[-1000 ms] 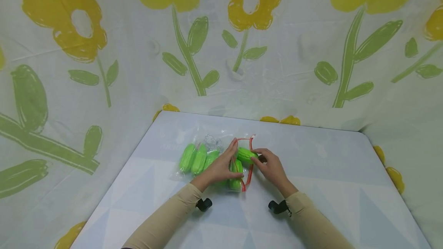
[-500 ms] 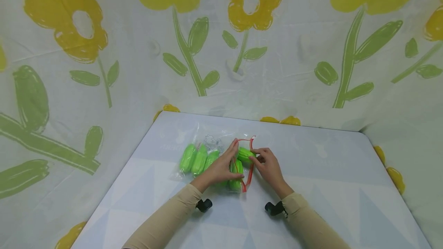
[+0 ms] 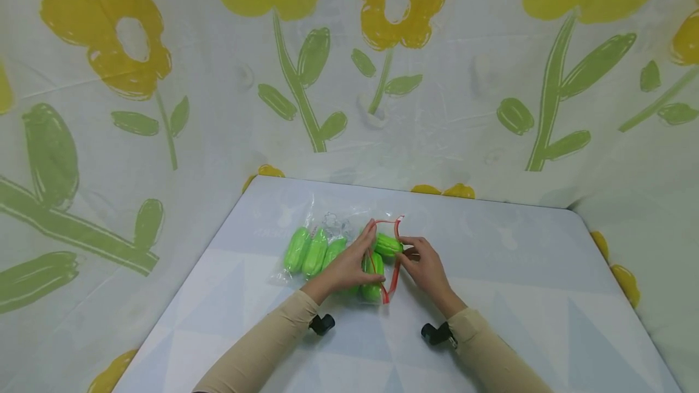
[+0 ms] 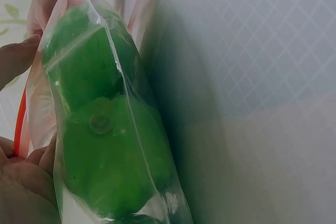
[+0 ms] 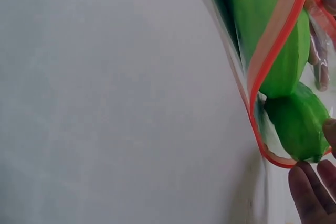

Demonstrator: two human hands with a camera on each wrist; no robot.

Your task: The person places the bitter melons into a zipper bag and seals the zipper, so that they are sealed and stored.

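Note:
A clear zip bag (image 3: 311,211) with a red-edged mouth lies on the table, holding several bright green, ribbed gourds (image 3: 295,250). My left hand (image 3: 346,265) is spread across the bag near its mouth, thumb apart from the fingers. Between the red edges of the mouth lies another green gourd (image 3: 388,245), most of it inside. My right hand (image 3: 428,268) has thumb and fingertips at that gourd's outer end. In the right wrist view, its right fingertips (image 5: 302,179) touch the gourd's tip (image 5: 299,124). The left wrist view shows two gourds (image 4: 113,156) through the plastic; my left palm hides part of the bag.
The pale table (image 3: 491,296) has a blue triangle pattern and meets a flower-printed cloth (image 3: 453,102) at its back and sides. Black wrist cameras (image 3: 322,324) sit below both hands, close over the tabletop.
The gourd at the mouth has shifted slightly left, farther into the bag, and my right fingers have followed to its outer end. My left hand has stayed in place.

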